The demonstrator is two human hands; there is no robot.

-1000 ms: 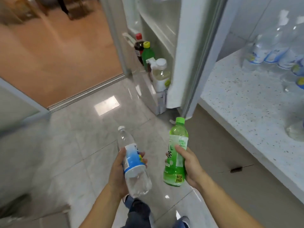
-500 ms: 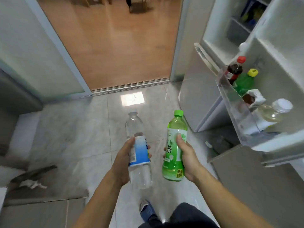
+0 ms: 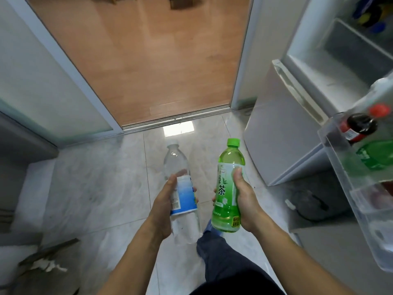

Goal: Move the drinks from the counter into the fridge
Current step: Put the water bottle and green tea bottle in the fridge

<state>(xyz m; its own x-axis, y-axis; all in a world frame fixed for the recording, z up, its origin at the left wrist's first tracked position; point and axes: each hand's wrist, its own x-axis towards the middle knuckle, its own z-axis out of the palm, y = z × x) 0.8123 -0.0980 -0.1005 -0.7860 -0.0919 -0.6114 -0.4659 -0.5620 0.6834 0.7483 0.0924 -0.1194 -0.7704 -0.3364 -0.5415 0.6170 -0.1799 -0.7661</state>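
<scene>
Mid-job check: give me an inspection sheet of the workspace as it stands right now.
Surface: pale tiled floor; no counter in view.
Job's things: clear water bottle with a blue label, green tea bottle, both capped and carried upright.
Clutter: dark debris on the floor at lower left; dark round object on the floor under the door shelf.
Hands: left hand grips the water bottle; right hand grips the green tea bottle.
Cables: nothing seen.
Surroundings: open fridge at right; door shelf holds a dark red-capped bottle and a green bottle; doorway to a wood-floored room ahead.
</scene>
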